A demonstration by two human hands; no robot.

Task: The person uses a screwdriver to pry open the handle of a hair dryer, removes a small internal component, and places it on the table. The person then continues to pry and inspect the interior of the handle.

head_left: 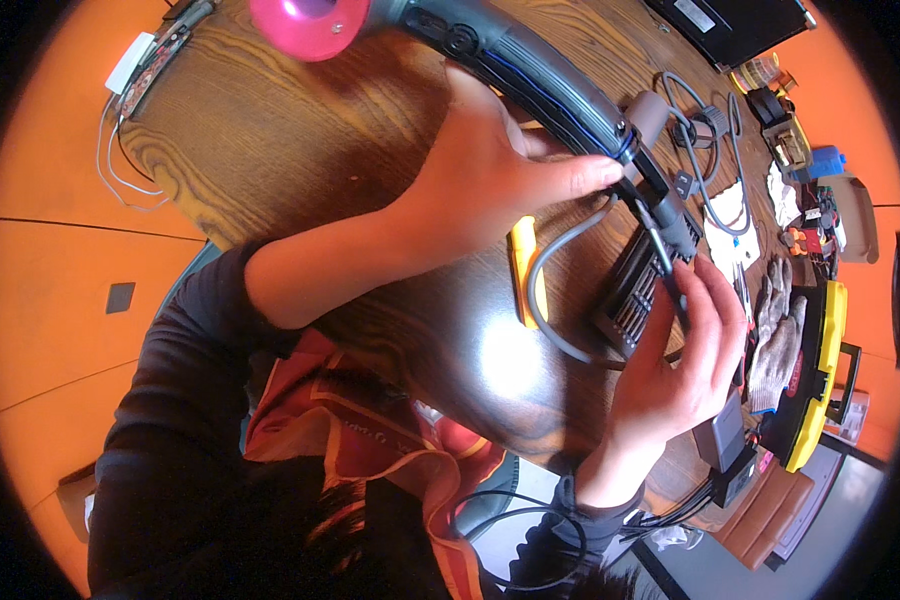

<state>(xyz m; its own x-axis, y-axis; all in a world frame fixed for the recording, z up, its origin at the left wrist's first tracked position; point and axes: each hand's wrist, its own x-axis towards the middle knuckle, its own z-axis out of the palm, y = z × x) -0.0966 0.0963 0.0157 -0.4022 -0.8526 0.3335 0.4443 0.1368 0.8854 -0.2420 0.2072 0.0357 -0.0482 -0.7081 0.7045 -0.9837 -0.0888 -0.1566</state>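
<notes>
One grey appliance shaped like a hair dryer point(560, 95) slants above the wooden table point(300, 140), its pink round head point(315, 42) at the upper left and its handle running down to the right. The left hand point(495, 175) has its thumb pressed on the lower part of the handle, the other fingers curled behind, mostly hidden. The right hand point(685, 370) pinches a slim tool point(655, 235) between thumb and fingers near the handle's end; whether the tip touches cannot be told.

The shell looks like hard, stiff plastic, probably smooth enough to slip a little, and moderate in weight — likely heaviest toward the head, so a grip far down the handle may let it tip. A firmer hold would be on the broad grey shell nearer the head. The blue wire point(530, 90) along the handle seems the fragile part — fingers belong on the solid edges beside it. The grey cable point(540, 270) looks flexible but springy, and could tug at the handle.
</notes>
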